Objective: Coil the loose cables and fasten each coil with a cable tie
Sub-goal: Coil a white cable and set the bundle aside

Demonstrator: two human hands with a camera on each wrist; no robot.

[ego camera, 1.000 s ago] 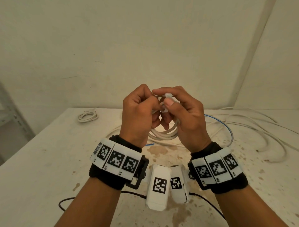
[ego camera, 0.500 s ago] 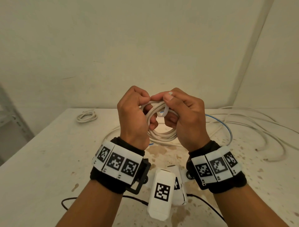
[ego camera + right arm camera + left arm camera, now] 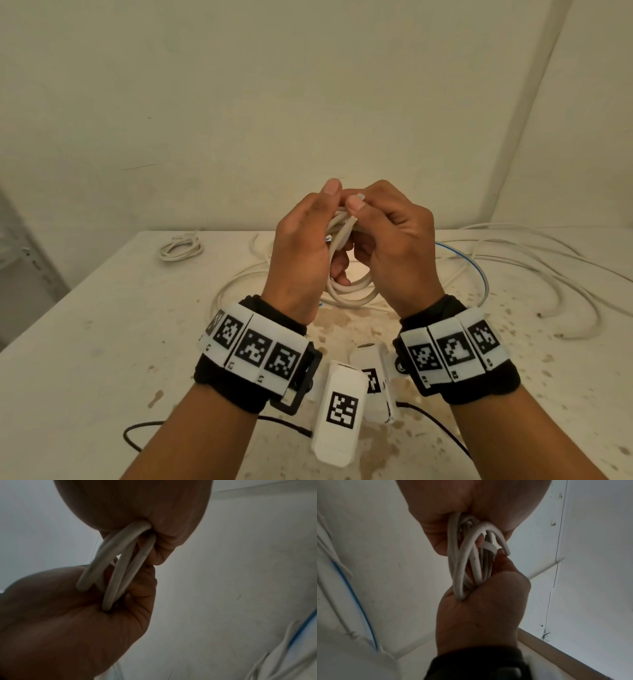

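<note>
A coil of white cable (image 3: 346, 291) hangs between both hands above the table, and the coil (image 3: 462, 563) fills the left wrist view. My left hand (image 3: 301, 246) curls round its left side, thumb up. My right hand (image 3: 390, 246) grips the right side and pinches a white cable tie (image 3: 359, 197) at the top between thumb and forefinger. The tie's band (image 3: 489, 547) wraps across the strands. In the right wrist view the coil (image 3: 120, 563) passes between both fists.
A small tied white coil (image 3: 181, 246) lies at the back left of the stained white table (image 3: 85, 342). Loose white cables (image 3: 548, 274) and a blue one (image 3: 479, 274) sprawl over the right side. A black wire (image 3: 144, 431) trails near the front edge.
Both hands have turned the coil and shifted their grip. The left thumb has come up to the top beside the right fingers, which pinch the tie there.
</note>
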